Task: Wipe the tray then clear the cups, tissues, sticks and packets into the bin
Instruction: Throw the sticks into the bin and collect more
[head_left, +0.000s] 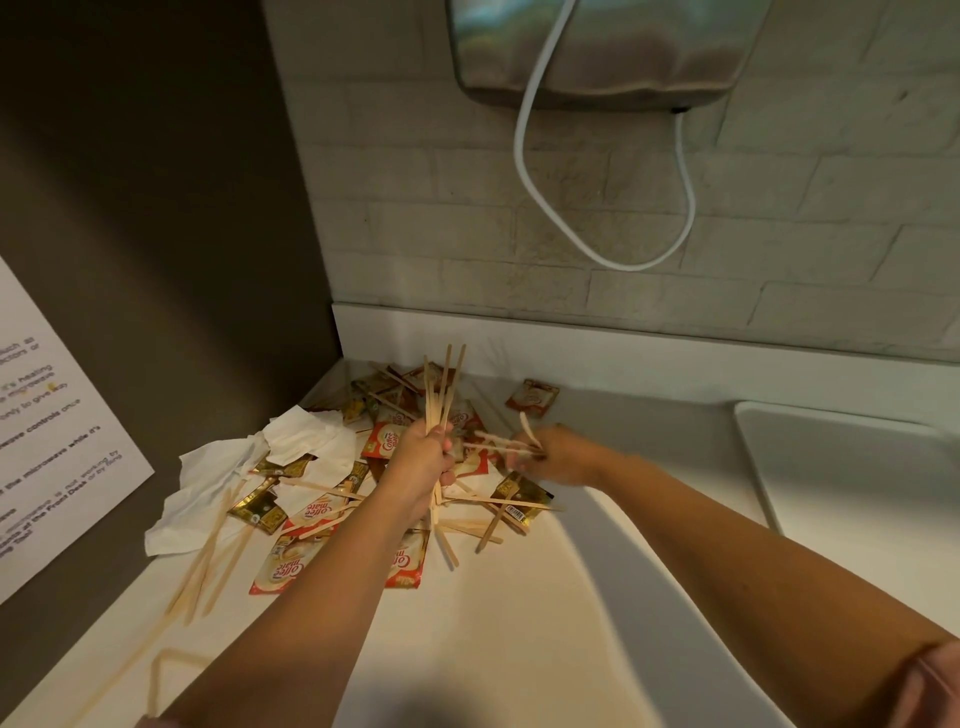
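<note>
While in left hand (423, 460), sticks (441, 387) upright.

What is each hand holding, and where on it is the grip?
Left hand: a bundle of wooden sticks, grip around their middle. Right hand: a few sticks, pinched near one end.

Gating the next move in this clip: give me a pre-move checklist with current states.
1. Left hand grips stick bundle: ok.
2. Right hand pinches further sticks: ok.
3. Loose sticks all gathered: not ok, several lie by the tissues.
4. Packets cleared: not ok.
5. Tray wiped: cannot tell.
6. Bin within reach: cannot tell, none in view.
</note>
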